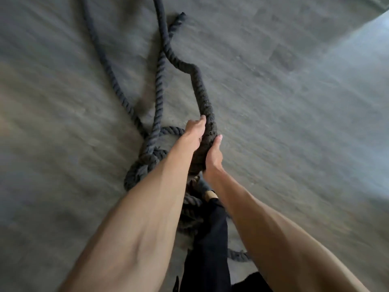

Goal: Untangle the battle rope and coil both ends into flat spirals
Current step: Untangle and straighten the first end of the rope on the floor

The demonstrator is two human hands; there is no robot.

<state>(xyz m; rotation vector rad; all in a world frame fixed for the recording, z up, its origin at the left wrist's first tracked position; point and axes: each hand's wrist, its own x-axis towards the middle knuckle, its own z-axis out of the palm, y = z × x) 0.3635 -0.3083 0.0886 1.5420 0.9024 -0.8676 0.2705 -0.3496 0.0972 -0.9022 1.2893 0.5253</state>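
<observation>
A thick black twisted battle rope (pixel 159 95) lies on the grey floor, with long strands running away toward the top of the view. A tangled knot (pixel 145 163) of its loops sits just left of my forearms. My left hand (pixel 194 133) and my right hand (pixel 212 159) both grip one raised strand (pixel 207 114), the left a little farther along it than the right. That strand bends and runs up and away. More rope loops (pixel 189 213) lie under my arms, partly hidden.
My leg in black trousers (pixel 208 239) and a foot stand among the rope loops below my hands. A frayed rope end (pixel 181 17) lies near the top. The grey floor (pixel 294 123) spreads all around, brighter at the right edge.
</observation>
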